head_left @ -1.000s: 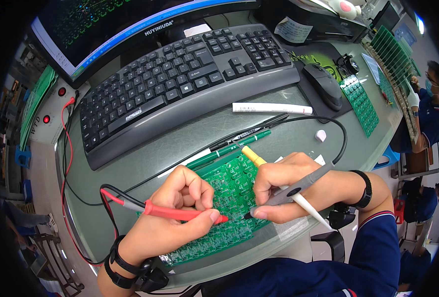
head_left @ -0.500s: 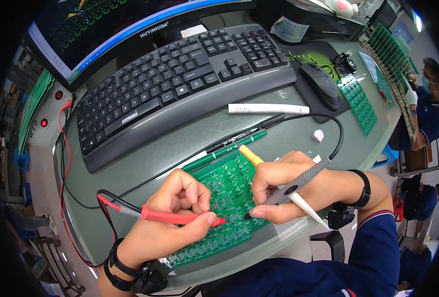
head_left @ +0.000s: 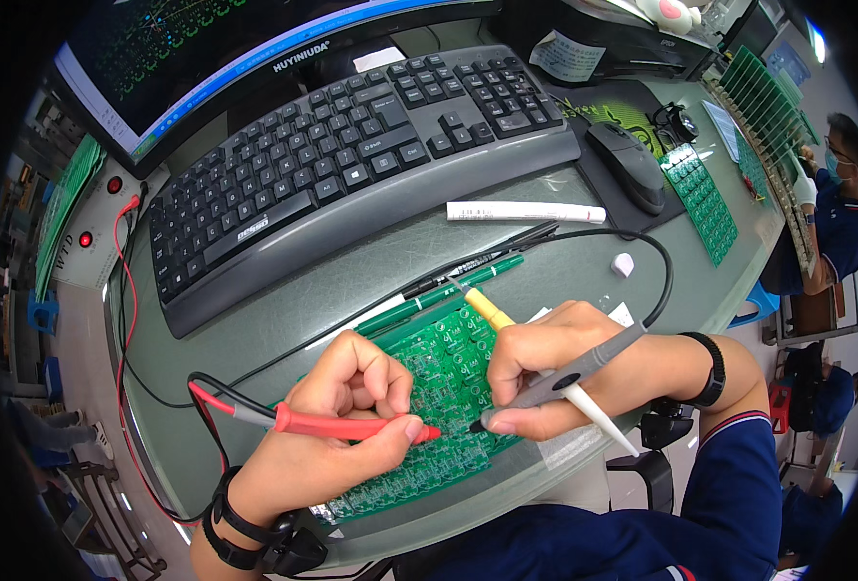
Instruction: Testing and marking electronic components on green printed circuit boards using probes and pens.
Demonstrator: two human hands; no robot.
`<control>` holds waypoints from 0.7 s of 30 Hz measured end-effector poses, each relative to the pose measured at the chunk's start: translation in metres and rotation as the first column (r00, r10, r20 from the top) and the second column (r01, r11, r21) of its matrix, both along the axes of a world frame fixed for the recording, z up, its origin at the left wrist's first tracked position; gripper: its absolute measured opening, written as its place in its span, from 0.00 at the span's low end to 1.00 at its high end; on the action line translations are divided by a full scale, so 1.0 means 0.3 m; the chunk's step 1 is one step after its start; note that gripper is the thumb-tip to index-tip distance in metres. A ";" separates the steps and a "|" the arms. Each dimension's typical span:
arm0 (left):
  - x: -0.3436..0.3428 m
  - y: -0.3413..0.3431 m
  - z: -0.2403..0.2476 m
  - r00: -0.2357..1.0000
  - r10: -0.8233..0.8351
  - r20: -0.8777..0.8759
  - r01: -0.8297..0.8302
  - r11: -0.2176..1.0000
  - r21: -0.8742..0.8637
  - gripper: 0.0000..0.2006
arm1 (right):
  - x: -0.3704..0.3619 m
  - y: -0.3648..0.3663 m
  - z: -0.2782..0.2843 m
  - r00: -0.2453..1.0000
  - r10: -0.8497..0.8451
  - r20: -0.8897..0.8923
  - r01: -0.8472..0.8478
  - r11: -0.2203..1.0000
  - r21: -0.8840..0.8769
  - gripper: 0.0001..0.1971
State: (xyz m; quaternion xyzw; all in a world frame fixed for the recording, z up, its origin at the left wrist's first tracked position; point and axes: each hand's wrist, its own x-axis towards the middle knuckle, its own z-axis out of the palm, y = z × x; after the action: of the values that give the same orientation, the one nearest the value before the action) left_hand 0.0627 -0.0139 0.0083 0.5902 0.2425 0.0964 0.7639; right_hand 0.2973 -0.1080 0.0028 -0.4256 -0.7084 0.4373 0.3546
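Observation:
A green circuit board (head_left: 429, 407) lies flat on the desk in front of me. My left hand (head_left: 337, 436) grips a red test probe (head_left: 351, 424) with its tip down on the board. My right hand (head_left: 555, 363) holds a grey-black test probe (head_left: 564, 378), its tip touching the board near the red one. The same hand also carries a yellow-tipped tool (head_left: 487, 308) and a white pen-like stick (head_left: 598, 418) between its fingers. Red and black leads (head_left: 206, 392) run off to the left.
A black keyboard (head_left: 351, 155) and a monitor (head_left: 206, 58) stand behind the board. A white pen (head_left: 526, 211), a green pen (head_left: 448, 290), a black mouse (head_left: 627, 165) and more green boards (head_left: 705, 198) lie to the right. Another person (head_left: 835, 194) works at far right.
Both probe tips have stayed on the board with only slight shifts; the hands hold the same grip.

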 end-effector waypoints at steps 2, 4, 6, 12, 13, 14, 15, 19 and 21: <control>0.000 0.001 0.001 1.000 -0.004 0.001 0.004 1.000 0.001 0.15 | 0.003 -0.002 0.003 1.000 0.006 0.003 -0.006 1.000 -0.005 0.11; 0.000 0.000 0.002 1.000 -0.009 0.001 0.008 1.000 0.003 0.15 | 0.003 -0.002 0.004 1.000 0.016 0.003 -0.015 1.000 -0.020 0.11; 0.002 0.000 0.004 1.000 -0.001 0.007 0.001 1.000 -0.012 0.15 | 0.001 -0.002 0.005 1.000 0.017 -0.001 -0.017 0.999 -0.031 0.11; 0.002 0.001 0.001 1.000 -0.009 0.009 0.009 1.000 0.007 0.14 | 0.000 -0.002 0.006 1.000 0.019 -0.007 -0.020 1.000 -0.023 0.11; 0.000 0.001 0.000 1.000 -0.008 0.009 0.008 1.000 0.007 0.14 | -0.001 -0.002 0.005 1.000 0.016 -0.001 -0.016 1.000 -0.010 0.11; -0.001 0.001 0.000 1.000 -0.010 0.004 0.010 1.000 0.013 0.14 | -0.002 -0.002 0.003 1.000 0.015 0.005 -0.015 1.000 0.006 0.11; -0.003 0.001 0.000 1.000 -0.012 -0.001 0.012 1.000 0.019 0.14 | -0.004 -0.002 0.002 1.000 0.017 0.005 -0.017 1.000 0.014 0.11; -0.002 -0.001 -0.002 1.000 0.002 0.002 -0.002 1.000 -0.015 0.14 | -0.005 -0.003 0.001 1.000 -0.005 -0.002 0.005 0.999 0.047 0.11; -0.001 0.001 0.001 1.000 -0.014 -0.015 0.014 0.999 0.044 0.14 | -0.002 -0.004 0.004 1.000 0.023 0.010 -0.023 1.000 0.003 0.11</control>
State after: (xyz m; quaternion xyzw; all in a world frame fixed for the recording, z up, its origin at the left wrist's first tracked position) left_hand 0.0623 -0.0137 0.0087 0.6094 0.2419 0.0919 0.7495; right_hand 0.2968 -0.1093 0.0039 -0.4190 -0.7159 0.4381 0.3465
